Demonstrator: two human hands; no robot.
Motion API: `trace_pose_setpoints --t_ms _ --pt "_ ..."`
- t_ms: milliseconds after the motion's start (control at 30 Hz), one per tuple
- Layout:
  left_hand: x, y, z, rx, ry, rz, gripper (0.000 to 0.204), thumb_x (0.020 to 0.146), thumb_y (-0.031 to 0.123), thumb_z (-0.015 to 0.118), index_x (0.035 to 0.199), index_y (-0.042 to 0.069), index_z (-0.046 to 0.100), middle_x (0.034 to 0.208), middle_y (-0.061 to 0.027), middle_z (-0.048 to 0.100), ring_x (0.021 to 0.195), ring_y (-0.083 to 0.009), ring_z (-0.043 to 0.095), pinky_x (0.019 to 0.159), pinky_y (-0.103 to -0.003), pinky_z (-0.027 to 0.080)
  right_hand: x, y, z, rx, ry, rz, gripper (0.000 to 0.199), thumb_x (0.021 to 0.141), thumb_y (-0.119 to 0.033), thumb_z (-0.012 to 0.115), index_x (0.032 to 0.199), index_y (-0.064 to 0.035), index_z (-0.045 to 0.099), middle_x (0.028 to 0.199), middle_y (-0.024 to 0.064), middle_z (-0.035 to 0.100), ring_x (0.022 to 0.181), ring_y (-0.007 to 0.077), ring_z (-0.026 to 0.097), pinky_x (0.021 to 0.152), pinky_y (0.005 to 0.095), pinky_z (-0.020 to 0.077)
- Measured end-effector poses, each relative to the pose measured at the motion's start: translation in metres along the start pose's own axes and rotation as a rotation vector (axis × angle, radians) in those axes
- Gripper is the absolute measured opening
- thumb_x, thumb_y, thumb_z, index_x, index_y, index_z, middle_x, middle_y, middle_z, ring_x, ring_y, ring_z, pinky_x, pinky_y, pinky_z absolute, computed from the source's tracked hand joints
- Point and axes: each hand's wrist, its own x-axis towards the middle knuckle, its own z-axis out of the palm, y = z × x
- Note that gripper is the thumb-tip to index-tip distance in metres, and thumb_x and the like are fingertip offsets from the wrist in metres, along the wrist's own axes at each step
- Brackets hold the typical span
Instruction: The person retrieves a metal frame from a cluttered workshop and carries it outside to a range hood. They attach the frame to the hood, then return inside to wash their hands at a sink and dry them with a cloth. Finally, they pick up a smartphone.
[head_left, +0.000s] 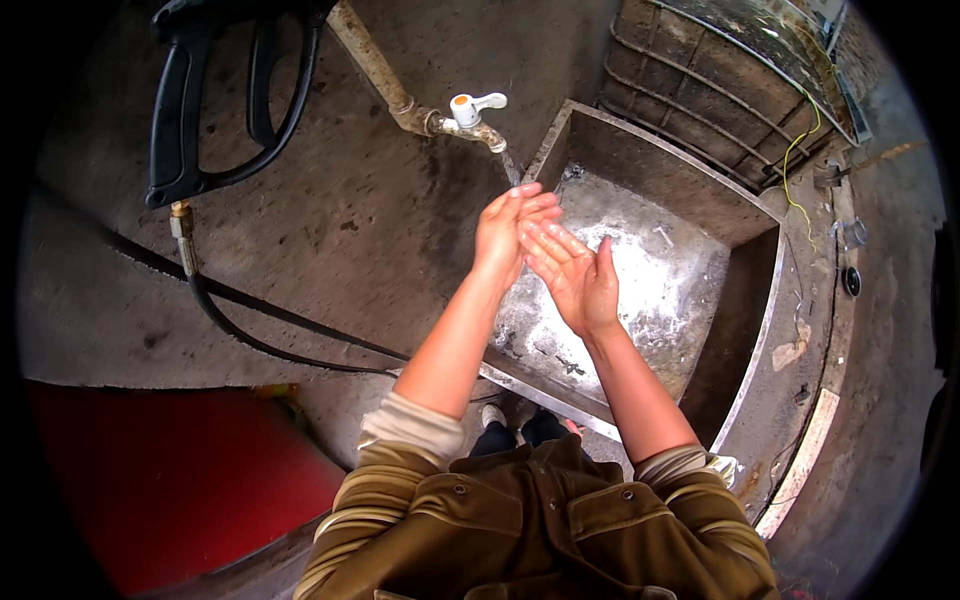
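Observation:
Water runs from a tap [478,130] with a white lever handle and an orange dot. Right under the stream is my left hand [500,235], its fingers stretched out and touching my right hand. My right hand [575,280] lies palm up with the thumb spread out, its fingertips against the left. Both look wet and hold nothing. Below them sits a grey rectangular basin [650,330] with bits of dirt on its wet bottom. Both sleeves are rolled up to about the elbows.
A black spray gun handle [180,120] hangs at the upper left, with a black hose [240,335] running along the wall toward the basin. A metal rod grid [690,75] stands beyond the basin. A red panel [160,480] is at lower left.

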Motion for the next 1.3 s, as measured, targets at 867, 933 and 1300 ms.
trace_pose_setpoints --t_ms 867,933,1300 --pt "-0.052 -0.003 0.014 0.052 -0.004 -0.030 0.014 0.084 0.000 0.054 0.096 -0.004 0.062 0.078 -0.0049 0.059 0.061 -0.0081 0.050 0.057 -0.020 0.044 0.002 -0.012 0.002 0.249 0.098 -0.072 0.085 0.088 -0.057 0.040 0.133 0.0126 0.019 0.139 0.0291 0.025 0.130 0.0358 0.029 0.107 0.0410 0.0291" --pt "-0.051 -0.004 0.010 -0.062 -0.017 -0.073 0.011 0.083 -0.003 0.051 0.090 -0.005 0.060 0.078 -0.0060 0.059 0.063 -0.0091 0.051 0.059 -0.020 0.045 0.002 -0.011 0.003 0.229 0.101 -0.069 0.086 0.088 -0.057 0.041 0.133 0.0129 0.020 0.139 0.0293 0.026 0.130 0.0363 0.030 0.108 0.0417 0.0284" --pt "-0.052 -0.011 0.011 -0.196 -0.042 -0.093 0.018 0.084 -0.002 0.051 0.100 -0.002 0.059 0.097 -0.0085 0.063 0.075 -0.0094 0.055 0.068 -0.023 0.046 0.003 -0.013 0.006 0.278 0.092 -0.081 0.084 0.089 -0.057 0.039 0.132 0.0131 0.021 0.138 0.0296 0.028 0.130 0.0370 0.030 0.108 0.0426 0.0273"
